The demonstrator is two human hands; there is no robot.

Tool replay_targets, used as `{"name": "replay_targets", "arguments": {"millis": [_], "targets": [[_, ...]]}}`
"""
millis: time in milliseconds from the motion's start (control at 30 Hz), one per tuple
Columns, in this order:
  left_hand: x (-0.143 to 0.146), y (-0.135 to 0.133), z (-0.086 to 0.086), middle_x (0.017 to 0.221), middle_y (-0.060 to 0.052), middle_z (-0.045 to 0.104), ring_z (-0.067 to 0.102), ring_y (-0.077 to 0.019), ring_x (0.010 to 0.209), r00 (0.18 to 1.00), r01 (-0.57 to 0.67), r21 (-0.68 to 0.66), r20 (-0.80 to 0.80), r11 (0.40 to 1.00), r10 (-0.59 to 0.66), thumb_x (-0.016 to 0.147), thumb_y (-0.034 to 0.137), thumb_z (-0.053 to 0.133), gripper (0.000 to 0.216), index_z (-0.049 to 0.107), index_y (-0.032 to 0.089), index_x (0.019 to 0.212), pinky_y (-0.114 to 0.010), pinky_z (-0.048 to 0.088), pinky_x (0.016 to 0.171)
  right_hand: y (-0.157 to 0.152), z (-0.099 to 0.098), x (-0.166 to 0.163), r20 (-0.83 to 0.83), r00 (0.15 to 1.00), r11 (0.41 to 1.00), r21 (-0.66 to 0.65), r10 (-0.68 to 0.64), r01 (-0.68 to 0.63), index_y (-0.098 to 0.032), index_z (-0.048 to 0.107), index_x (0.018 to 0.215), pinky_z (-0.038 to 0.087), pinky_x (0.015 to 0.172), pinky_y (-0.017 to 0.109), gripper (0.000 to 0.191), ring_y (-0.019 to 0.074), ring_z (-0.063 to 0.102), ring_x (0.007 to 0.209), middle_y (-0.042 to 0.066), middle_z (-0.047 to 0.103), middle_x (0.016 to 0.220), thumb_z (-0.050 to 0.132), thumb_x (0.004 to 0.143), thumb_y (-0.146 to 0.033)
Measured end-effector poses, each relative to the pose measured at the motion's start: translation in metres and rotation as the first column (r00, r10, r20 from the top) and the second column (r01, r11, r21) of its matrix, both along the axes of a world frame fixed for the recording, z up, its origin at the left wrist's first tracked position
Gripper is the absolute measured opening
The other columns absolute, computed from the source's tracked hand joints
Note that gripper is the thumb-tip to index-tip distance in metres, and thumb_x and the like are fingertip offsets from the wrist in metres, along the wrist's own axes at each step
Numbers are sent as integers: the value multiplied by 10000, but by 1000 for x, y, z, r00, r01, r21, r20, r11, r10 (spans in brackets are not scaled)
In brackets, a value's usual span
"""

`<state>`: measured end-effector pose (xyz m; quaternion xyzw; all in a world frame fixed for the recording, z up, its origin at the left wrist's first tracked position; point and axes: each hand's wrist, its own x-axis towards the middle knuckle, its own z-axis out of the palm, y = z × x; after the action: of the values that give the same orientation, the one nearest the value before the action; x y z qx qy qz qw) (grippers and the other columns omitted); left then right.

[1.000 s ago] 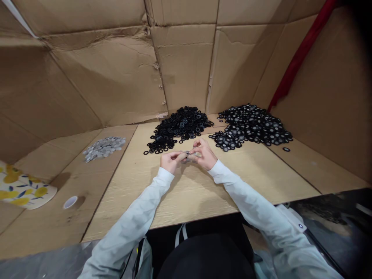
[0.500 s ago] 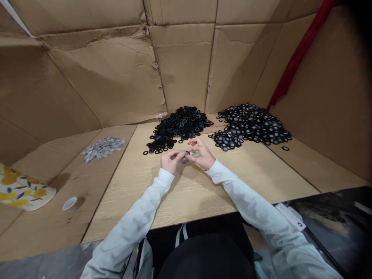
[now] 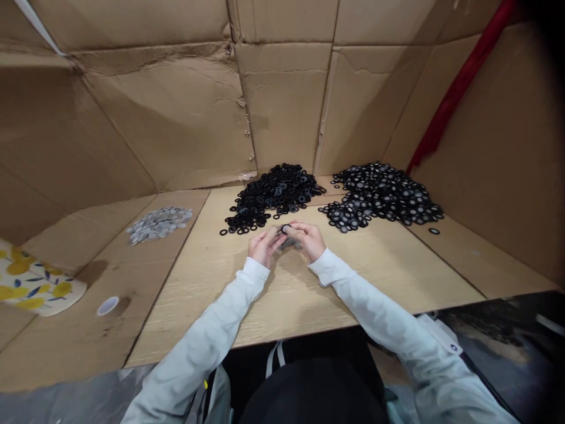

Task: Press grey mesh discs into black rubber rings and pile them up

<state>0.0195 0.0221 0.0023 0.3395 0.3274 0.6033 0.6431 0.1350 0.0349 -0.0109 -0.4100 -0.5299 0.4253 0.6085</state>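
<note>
Between the fingertips of both hands is a small black ring [image 3: 286, 228], held above the board. My left hand [image 3: 263, 245] pinches its left side, and my right hand [image 3: 311, 239] grips its right side with thumb and fingers. Just below the hands, partly hidden by them, lie a few grey discs [image 3: 291, 242]. Behind the hands rises a heap of loose black rings [image 3: 282, 187]. Farther right spreads a pile of black rings with pale discs in their centres [image 3: 384, 191]. Whether the held ring has a disc in it, I cannot tell.
A small pile of grey discs [image 3: 159, 224] lies on cardboard at the left. Nearer me are a white tape roll [image 3: 108, 305] and a lemon-patterned container [image 3: 39, 288]. Cardboard walls [image 3: 282, 106] enclose the back and sides. One ringed disc [image 3: 434, 231] lies apart at the right.
My right hand's raised fingers have come down and closed in on the ring. Both hands now hold it between them, and the ring shows more plainly. The view has shifted slightly.
</note>
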Motion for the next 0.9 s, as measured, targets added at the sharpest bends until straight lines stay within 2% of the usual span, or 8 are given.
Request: {"name": "replay_targets", "arguments": {"millis": [100,200,367,533,600,700,800,900], "targets": [[-4,3,2,789,-66,661,599,-153,730,994,55,26,-99,998,-52,456,256,729,272,666,122,685,-326,441,796,-3,3,1,111,994,998,65,-18,11,-178,621,590,406,710,302,145,157,493,810,36,499,802,617,575,-322],[-8,6,3,683,-59,662,599,-160,664,970,102,37,-225,994,-91,422,246,738,253,668,109,623,-340,453,768,-4,3,2,204,978,992,122,-40,15,-170,609,614,414,649,285,140,157,483,802,42,468,823,594,597,-307],[-6,1,5,615,-34,652,586,-155,593,929,-27,122,-365,992,70,464,255,711,201,672,120,610,-330,479,687,-4,4,3,332,929,971,223,-162,89,-167,598,595,412,655,286,121,160,456,816,41,435,825,583,617,-285],[-5,-1,11,670,-48,661,593,-183,702,906,-112,177,-387,978,173,486,241,695,179,673,129,623,-321,473,707,-6,5,7,433,867,956,254,-246,145,-189,621,609,388,732,333,153,164,431,793,24,410,765,598,614,-340],[-15,4,19,689,-58,664,589,-190,769,912,-150,187,-354,971,209,468,219,703,167,669,131,606,-317,452,760,-6,1,14,470,834,950,250,-288,187,-187,613,581,378,749,356,151,168,419,780,22,399,750,600,607,-336],[-40,14,31,669,-56,661,591,-192,777,915,-292,181,-232,939,329,466,243,704,167,658,141,589,-345,442,776,-5,-5,26,512,793,944,191,-330,269,-179,575,511,387,713,379,159,168,403,735,18,376,712,593,601,-308],[-54,17,34,727,-57,665,584,-189,824,927,-291,140,-203,946,315,461,245,709,193,660,138,613,-341,418,819,-6,-7,29,532,770,934,255,-352,251,-197,590,564,366,761,392,129,175,398,792,25,392,760,582,622,-312],[-49,13,28,811,-82,663,584,-196,827,941,-92,78,-319,993,112,461,273,713,275,671,129,691,-343,408,828,-7,-5,22,564,751,935,280,-344,218,-201,597,589,358,777,384,122,181,396,830,35,406,790,574,641,-310]]}}
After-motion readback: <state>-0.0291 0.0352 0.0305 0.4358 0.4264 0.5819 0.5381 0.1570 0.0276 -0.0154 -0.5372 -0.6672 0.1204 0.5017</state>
